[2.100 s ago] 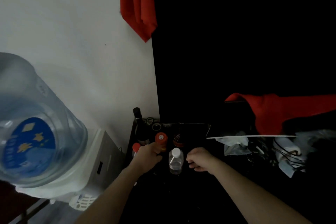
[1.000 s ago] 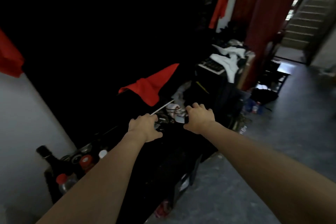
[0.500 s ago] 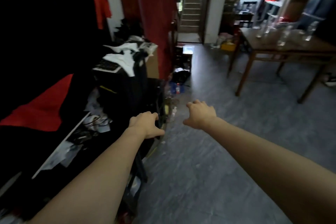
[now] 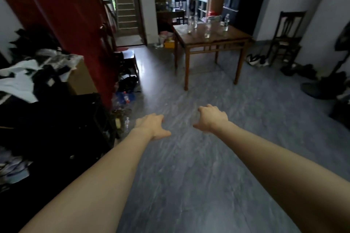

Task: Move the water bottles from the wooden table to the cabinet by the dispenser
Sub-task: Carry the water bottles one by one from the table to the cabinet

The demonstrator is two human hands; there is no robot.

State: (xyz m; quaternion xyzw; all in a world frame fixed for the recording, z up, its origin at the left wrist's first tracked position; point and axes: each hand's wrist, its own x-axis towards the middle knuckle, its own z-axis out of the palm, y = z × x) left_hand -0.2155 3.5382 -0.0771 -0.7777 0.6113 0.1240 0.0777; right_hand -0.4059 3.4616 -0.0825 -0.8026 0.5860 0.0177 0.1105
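Note:
The wooden table (image 4: 217,40) stands across the room, upper middle of the view. Several clear water bottles stand on its top, among them one at the left (image 4: 189,26), one in the middle (image 4: 207,30) and one at the right (image 4: 226,22). My left hand (image 4: 151,126) and my right hand (image 4: 212,118) are stretched out in front of me over the grey floor, far short of the table. Both hold nothing, with fingers loosely curled and apart. The cabinet and the dispenser are out of view.
A dark cabinet piled with clothes (image 4: 28,75) and a red curtain (image 4: 62,15) line the left side. Bottles (image 4: 126,97) lie on the floor beside them. A dark chair (image 4: 286,38) stands at the right wall, with shoes near it. Grey floor (image 4: 189,166) lies between me and the table.
The view has swung right from the dispenser and cabinet to the room with the wooden table. My left hand let go of an orange-capped bottle there; both hands are now empty.

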